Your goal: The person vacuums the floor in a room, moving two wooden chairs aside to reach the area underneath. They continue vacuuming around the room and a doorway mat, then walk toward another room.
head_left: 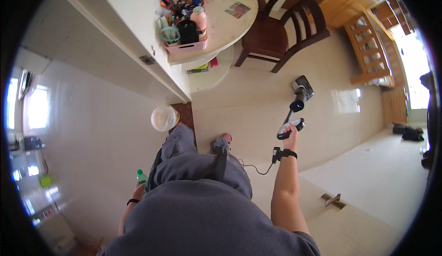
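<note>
My right hand (291, 136) is closed round the loop handle of a black and grey stick vacuum cleaner (299, 100), which reaches forward to the floor. A black strap with a small device and a cable circles that wrist. Down by my left hip, my left hand (138, 191) is closed round a green plastic bottle (141, 177); the body hides part of the fingers. A round, see-through plastic tub (164, 118) is just ahead of my left foot, by the doorway's dark threshold (186, 116).
A rounded table (225, 26) stands ahead, bearing a pink basket (186, 47) full of pens and bottles. Beside it is a dark wooden chair (264, 35). A wall edge (156, 67) runs along the left. A white door (363, 178) with a handle (332, 201) is at the right.
</note>
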`<action>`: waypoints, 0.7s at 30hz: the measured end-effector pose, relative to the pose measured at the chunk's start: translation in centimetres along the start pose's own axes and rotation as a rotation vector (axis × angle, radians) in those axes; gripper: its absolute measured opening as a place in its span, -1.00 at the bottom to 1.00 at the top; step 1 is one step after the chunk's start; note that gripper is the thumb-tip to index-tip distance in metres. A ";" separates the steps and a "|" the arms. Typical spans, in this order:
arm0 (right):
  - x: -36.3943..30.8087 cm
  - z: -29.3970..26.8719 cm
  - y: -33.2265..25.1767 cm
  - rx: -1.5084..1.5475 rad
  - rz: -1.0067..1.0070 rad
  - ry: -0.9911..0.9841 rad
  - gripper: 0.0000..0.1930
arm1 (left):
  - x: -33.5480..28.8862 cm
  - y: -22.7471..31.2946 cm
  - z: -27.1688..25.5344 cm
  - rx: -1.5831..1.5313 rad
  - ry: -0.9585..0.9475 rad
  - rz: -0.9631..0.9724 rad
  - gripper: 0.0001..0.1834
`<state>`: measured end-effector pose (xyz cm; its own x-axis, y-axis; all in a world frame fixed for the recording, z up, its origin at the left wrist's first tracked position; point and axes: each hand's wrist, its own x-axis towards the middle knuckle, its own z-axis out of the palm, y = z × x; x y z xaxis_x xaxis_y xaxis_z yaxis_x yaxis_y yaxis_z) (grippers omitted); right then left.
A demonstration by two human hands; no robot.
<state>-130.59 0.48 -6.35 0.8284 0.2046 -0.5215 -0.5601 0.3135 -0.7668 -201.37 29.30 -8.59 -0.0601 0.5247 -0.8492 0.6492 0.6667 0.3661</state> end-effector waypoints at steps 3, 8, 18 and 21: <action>-3.8 3.9 4.5 -0.036 -0.038 0.089 -0.84 | 5.0 4.4 -2.9 0.061 -0.055 0.058 -0.50; -17.0 8.9 12.8 -0.003 0.007 0.141 -0.83 | 14.0 13.6 -7.3 0.267 -0.124 0.125 -0.45; -50.2 19.4 16.6 -0.119 0.249 0.571 -0.83 | 20.5 28.6 -12.6 0.683 -0.286 0.121 -0.40; -55.0 21.2 16.5 -0.147 0.267 0.749 -0.84 | 20.2 29.8 -11.5 0.724 -0.353 0.189 -0.41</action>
<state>-185.27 14.10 17.64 0.4711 -0.4365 -0.7665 -0.7768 0.2062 -0.5950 -191.95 65.91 -10.45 0.2623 0.3162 -0.9117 0.9595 0.0148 0.2812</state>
